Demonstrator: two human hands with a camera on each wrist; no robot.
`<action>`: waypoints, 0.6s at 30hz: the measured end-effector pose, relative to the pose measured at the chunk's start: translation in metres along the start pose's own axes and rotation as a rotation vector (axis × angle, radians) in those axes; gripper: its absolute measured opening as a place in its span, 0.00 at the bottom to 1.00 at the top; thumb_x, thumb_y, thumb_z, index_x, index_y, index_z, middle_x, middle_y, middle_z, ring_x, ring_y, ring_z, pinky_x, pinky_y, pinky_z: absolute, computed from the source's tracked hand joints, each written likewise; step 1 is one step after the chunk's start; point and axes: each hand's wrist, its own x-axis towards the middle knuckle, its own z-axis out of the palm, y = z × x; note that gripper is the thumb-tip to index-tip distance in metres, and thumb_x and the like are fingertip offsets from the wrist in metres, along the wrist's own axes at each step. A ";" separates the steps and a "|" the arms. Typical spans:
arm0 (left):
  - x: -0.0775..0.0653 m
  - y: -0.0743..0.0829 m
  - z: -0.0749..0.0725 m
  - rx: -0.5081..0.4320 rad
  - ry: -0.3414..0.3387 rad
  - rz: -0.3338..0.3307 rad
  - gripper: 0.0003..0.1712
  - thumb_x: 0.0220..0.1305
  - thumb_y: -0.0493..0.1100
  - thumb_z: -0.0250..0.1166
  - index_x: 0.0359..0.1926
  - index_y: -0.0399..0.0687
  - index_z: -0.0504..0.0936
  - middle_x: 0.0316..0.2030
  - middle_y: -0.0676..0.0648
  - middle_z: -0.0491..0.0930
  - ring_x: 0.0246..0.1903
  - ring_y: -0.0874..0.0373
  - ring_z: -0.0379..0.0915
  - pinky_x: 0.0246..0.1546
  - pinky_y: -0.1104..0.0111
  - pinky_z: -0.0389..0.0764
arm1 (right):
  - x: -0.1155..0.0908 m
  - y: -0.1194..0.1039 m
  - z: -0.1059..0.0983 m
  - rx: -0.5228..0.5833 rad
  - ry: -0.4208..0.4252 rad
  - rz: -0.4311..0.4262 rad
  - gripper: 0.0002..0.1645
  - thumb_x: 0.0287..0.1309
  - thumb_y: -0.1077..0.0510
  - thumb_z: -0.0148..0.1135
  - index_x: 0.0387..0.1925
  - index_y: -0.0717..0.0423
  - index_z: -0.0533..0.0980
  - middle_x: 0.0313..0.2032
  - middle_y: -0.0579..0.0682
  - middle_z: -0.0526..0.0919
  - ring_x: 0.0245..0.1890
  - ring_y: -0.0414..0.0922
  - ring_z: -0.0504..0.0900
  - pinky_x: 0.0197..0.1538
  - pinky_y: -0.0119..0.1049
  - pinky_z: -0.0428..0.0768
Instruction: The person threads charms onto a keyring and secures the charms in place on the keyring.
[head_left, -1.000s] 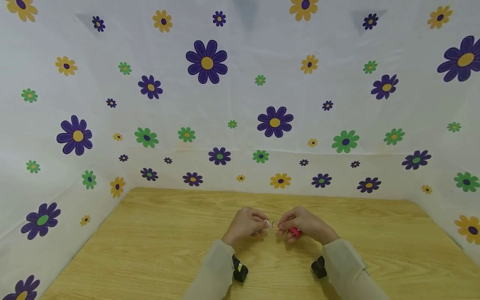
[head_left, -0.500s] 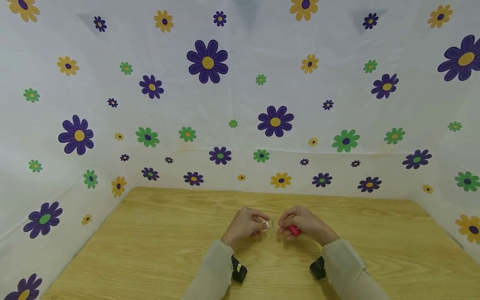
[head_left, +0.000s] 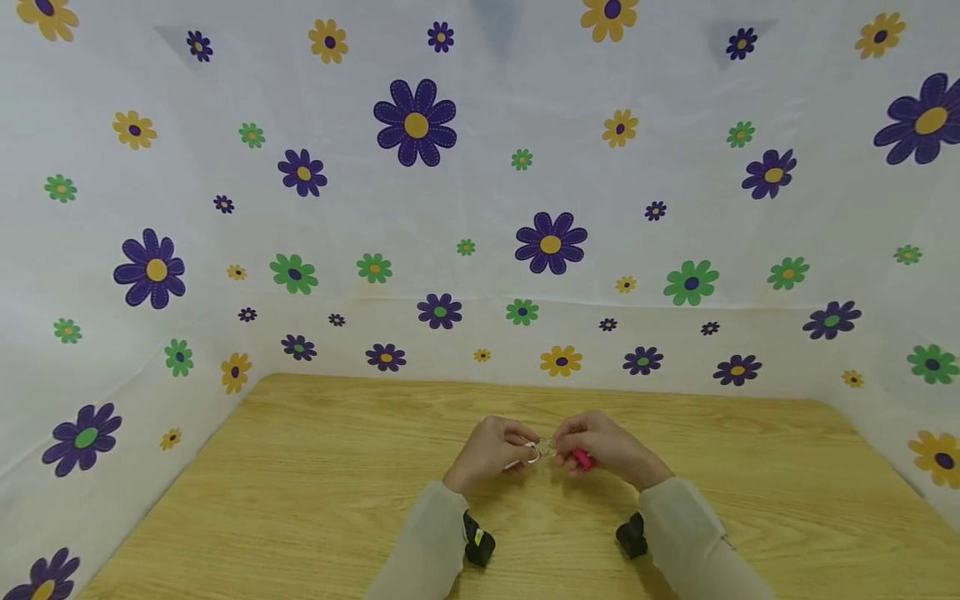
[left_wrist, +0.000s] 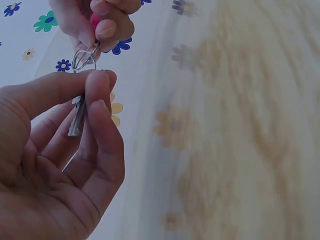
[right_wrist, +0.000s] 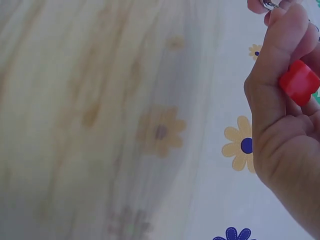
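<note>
My left hand (head_left: 491, 450) pinches a key (left_wrist: 77, 117) between thumb and fingertips; its metal blade points down toward the palm and its head is mostly hidden. A thin metal key ring (left_wrist: 84, 59) stands up from these fingertips, between the two hands. On its other side, my right hand (head_left: 603, 446) pinches the ring. A red charm (right_wrist: 301, 82) is tucked in the curled fingers of that hand, and it looks pink in the head view. Both hands are close together over the table, fingertips almost meeting.
The wood-grain table (head_left: 337, 500) extends around both hands. A white cloth (head_left: 480, 183) printed with flowers stands behind it and along both sides. Black wrist cameras (head_left: 478, 540) are strapped below the sleeves.
My right hand has shifted slightly left, toward the left hand, bringing the red charm along. The left hand has stayed nearly in place, with the pale piece at its fingertips slightly turned.
</note>
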 end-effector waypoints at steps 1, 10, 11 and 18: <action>0.000 0.000 0.000 -0.013 -0.003 -0.006 0.09 0.61 0.28 0.68 0.43 0.29 0.86 0.29 0.41 0.87 0.20 0.57 0.81 0.23 0.71 0.81 | 0.000 0.000 0.000 0.003 -0.006 0.001 0.09 0.69 0.67 0.54 0.39 0.71 0.77 0.28 0.55 0.83 0.21 0.38 0.77 0.30 0.31 0.83; -0.001 0.002 -0.002 -0.070 -0.028 -0.030 0.10 0.66 0.31 0.66 0.47 0.31 0.85 0.31 0.42 0.87 0.18 0.61 0.75 0.21 0.74 0.74 | -0.002 0.001 0.001 0.039 -0.065 0.022 0.10 0.68 0.67 0.55 0.38 0.74 0.77 0.27 0.54 0.81 0.18 0.36 0.74 0.28 0.29 0.82; -0.001 0.002 -0.002 -0.065 -0.029 -0.031 0.09 0.67 0.31 0.66 0.47 0.31 0.86 0.31 0.42 0.87 0.17 0.61 0.75 0.21 0.74 0.74 | -0.002 0.001 0.000 0.040 -0.078 0.020 0.11 0.69 0.67 0.54 0.39 0.75 0.77 0.27 0.53 0.81 0.18 0.35 0.74 0.28 0.29 0.81; 0.000 0.000 -0.004 -0.038 0.011 -0.020 0.08 0.67 0.32 0.67 0.44 0.33 0.87 0.30 0.44 0.87 0.17 0.62 0.74 0.22 0.73 0.75 | -0.002 0.004 -0.004 0.040 -0.123 0.014 0.13 0.71 0.65 0.53 0.41 0.77 0.77 0.27 0.52 0.80 0.19 0.36 0.72 0.28 0.28 0.80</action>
